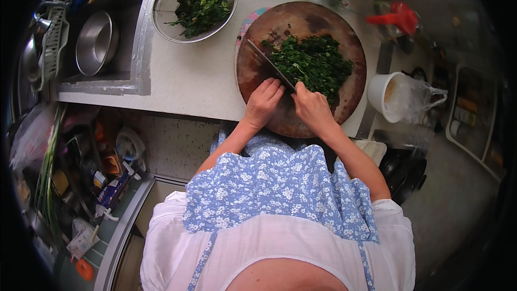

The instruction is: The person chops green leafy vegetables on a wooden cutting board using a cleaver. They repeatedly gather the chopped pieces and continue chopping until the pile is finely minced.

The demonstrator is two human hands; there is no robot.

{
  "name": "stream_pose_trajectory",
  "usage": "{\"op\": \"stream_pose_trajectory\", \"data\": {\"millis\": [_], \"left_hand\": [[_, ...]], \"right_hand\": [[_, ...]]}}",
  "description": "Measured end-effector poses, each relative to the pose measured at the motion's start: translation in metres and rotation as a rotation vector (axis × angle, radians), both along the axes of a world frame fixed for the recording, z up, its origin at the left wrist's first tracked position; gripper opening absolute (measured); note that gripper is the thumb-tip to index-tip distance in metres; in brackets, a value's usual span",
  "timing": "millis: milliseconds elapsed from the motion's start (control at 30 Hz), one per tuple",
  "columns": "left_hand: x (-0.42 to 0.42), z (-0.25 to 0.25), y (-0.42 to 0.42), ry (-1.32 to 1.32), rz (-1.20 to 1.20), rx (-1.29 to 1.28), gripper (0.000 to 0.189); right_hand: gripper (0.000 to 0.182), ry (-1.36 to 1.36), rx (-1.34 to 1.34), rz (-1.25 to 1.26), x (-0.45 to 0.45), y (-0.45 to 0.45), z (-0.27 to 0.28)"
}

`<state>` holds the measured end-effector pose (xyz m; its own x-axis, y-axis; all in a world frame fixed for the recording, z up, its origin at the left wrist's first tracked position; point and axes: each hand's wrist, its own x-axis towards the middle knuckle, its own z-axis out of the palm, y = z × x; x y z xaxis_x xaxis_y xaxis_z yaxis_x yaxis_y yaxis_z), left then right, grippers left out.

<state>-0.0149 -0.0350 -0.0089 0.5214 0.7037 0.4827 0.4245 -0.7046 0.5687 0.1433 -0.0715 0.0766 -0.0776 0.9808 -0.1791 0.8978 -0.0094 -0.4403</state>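
Note:
A round wooden chopping board [258, 68] lies on the counter in front of me. Chopped leafy greens [319, 64] are heaped over its middle and right. My right hand [313, 105] grips a kitchen knife [268, 60], whose handle is mostly hidden in the fist. The blade slants away to the far left, along the left side of the heap. My left hand [264, 103] is at the board's near left, its bent fingertips close to the blade. Whether those fingers touch the blade or hold anything cannot be made out.
Beyond the board's left side, a mesh strainer [161, 28] holds more wilted greens [202, 4]. A steel bowl [95, 44] sits in the sink [125, 28]. To the right are a white tub [377, 97] with a plastic bag [416, 99] and a red plastic object [398, 18]. Spring onions [50, 161] hang at lower left.

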Motion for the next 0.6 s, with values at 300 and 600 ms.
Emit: {"op": "stream_pose_trajectory", "data": {"millis": [300,600], "left_hand": [[-0.003,0.004,0.002,-0.021,-0.007,0.05,0.029],[-0.003,0.001,0.003,-0.039,-0.053,0.042,0.03]], "right_hand": [[0.014,0.014,-0.001,0.015,0.016,-0.016,0.023],[0.011,-0.062,-0.115,0.04,0.018,-0.035,0.034]]}}
